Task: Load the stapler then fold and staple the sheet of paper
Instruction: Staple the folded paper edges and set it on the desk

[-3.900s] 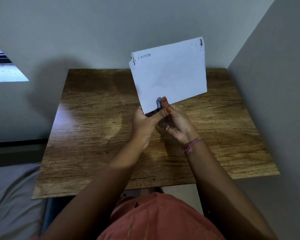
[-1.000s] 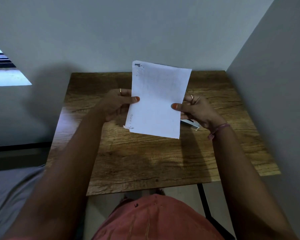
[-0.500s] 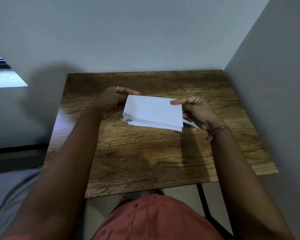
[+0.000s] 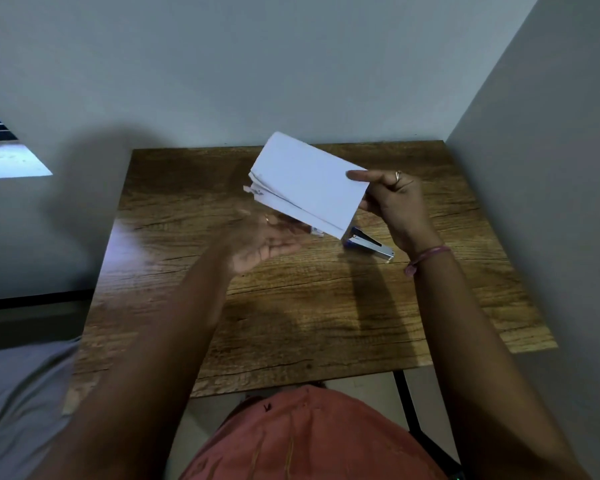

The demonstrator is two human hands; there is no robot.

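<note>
The folded white sheet of paper (image 4: 305, 183) hangs tilted above the wooden table (image 4: 291, 313), its layers fanned apart at the left corner. My right hand (image 4: 392, 199) pinches its right edge between thumb and fingers. My left hand (image 4: 260, 242) is blurred, palm up with loose fingers, just below the sheet's lower left edge and holding nothing. The small blue and silver stapler (image 4: 368, 244) lies on the table under the paper's lower right corner, next to my right wrist.
Grey walls close in the table at the back and right (image 4: 534, 168). A small white bit (image 4: 316, 231) lies on the table below the paper. The table's front edge is near my lap.
My left hand has let go of the sheet and dropped below it, palm up. My right hand alone holds the folded sheet, now raised and tilted. The stapler is uncovered.
</note>
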